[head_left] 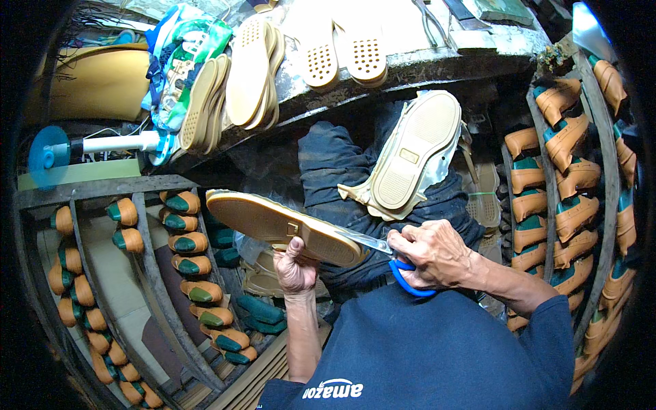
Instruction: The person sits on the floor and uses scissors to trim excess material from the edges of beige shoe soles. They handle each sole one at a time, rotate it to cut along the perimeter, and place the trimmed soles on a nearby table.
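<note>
My left hand (296, 270) grips a tan shoe sole (266, 222) by its underside near the middle, thumb on the tread. The sole is tilted, its toe pointing up to the left. My right hand (432, 255) is closed round the blue handles of a pair of scissors (403, 277). Their metal blades lie along the sole's edge at its right end; whether they are parted is unclear. Across my dark trousers (331, 164) rests another cream sole (417, 150) with ragged excess material round its rim.
Wooden racks on the left (140, 239) and right (543, 184) hold orange-brown shoe uppers on green lasts. On the workbench (403, 65) ahead stand stacked soles (249, 75), a colourful plastic bag (184, 55) and pliers (429, 24). A blue-ended white tube (102, 145) lies at left.
</note>
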The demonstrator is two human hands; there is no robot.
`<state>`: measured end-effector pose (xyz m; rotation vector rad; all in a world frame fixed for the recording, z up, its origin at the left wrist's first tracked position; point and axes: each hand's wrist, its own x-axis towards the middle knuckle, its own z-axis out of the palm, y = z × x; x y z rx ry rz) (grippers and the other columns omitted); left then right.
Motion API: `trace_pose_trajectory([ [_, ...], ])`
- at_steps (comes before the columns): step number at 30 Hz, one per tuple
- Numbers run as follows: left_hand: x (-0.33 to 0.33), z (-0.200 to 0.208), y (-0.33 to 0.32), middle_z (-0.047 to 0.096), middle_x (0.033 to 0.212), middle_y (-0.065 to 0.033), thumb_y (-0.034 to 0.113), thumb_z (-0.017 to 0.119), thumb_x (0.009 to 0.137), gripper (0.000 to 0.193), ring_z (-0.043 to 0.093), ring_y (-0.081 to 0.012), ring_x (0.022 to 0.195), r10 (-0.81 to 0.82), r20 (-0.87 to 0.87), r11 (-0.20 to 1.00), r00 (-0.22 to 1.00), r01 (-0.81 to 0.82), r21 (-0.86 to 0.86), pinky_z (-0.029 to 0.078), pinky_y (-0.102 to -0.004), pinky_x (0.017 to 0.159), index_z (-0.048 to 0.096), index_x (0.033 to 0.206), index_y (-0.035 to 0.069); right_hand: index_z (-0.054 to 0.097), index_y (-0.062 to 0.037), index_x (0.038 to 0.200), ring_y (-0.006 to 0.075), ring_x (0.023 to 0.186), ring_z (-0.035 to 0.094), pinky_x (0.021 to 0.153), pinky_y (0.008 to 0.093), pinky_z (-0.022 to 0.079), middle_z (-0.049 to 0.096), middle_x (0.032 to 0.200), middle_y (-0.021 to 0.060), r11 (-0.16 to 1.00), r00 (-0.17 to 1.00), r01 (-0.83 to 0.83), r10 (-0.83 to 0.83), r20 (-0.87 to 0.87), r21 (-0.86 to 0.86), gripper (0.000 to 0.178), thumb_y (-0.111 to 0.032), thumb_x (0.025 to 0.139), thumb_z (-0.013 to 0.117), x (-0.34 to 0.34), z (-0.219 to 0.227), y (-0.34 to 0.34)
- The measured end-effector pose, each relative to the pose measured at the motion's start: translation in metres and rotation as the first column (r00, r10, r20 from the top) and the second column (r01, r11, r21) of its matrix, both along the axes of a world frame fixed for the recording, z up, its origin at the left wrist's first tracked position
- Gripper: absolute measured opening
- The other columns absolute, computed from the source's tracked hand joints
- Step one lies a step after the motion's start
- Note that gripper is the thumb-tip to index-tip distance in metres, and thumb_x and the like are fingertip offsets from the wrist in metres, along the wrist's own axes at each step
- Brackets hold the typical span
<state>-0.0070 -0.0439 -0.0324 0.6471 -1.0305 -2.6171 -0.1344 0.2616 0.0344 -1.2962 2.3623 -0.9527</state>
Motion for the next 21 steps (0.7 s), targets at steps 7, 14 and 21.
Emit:
trace_pose_trajectory([
  [7, -0.001, 0.002, -0.005, 0.072, 0.140, -0.0099, 0.001, 0.074, 0.102, 0.057, 0.074, -0.0289, 0.122, -0.048, 0.022, 0.998, 0.999, 0.049, -0.050, 0.063, -0.0524, 0.107, 0.054, 0.155, 0.008, 0.063, -0.0040, 0.114, 0.0364, 0.069, 0.073, 0.060, 0.0490, 0.060, 0.068, 0.082, 0.0146, 0.999, 0.997, -0.052, 0.052, 0.051, 0.005, 0.037, -0.026, 0.088, 0.079, -0.001, -0.003, 0.013],
  [14, -0.002, 0.013, 0.013, 0.073, 0.128, -0.0094, -0.006, 0.075, 0.097, 0.052, 0.074, -0.0193, 0.109, -0.081, 0.112, 0.995, 0.990, 0.086, -0.042, 0.063, -0.0347, 0.097, 0.061, 0.147, 0.003, 0.066, -0.0040, 0.117, 0.0343, 0.073, 0.072, 0.065, 0.0462, 0.056, 0.067, 0.087, 0.0121, 1.000, 0.998, -0.002, 0.001, 0.057, 0.018, 0.050, -0.026, 0.076, 0.086, 0.009, -0.003, 0.008],
  [21, -0.003, 0.017, 0.023, 0.073, 0.120, -0.0063, -0.006, 0.076, 0.097, 0.051, 0.071, -0.0139, 0.093, -0.069, 0.158, 0.995, 0.985, 0.079, -0.057, 0.061, -0.0270, 0.084, 0.060, 0.145, 0.003, 0.066, -0.0050, 0.114, 0.0362, 0.071, 0.072, 0.064, 0.0473, 0.057, 0.068, 0.086, 0.0135, 0.999, 0.998, 0.029, -0.030, 0.063, 0.015, 0.044, -0.026, 0.079, 0.083, 0.012, -0.001, 0.009],
])
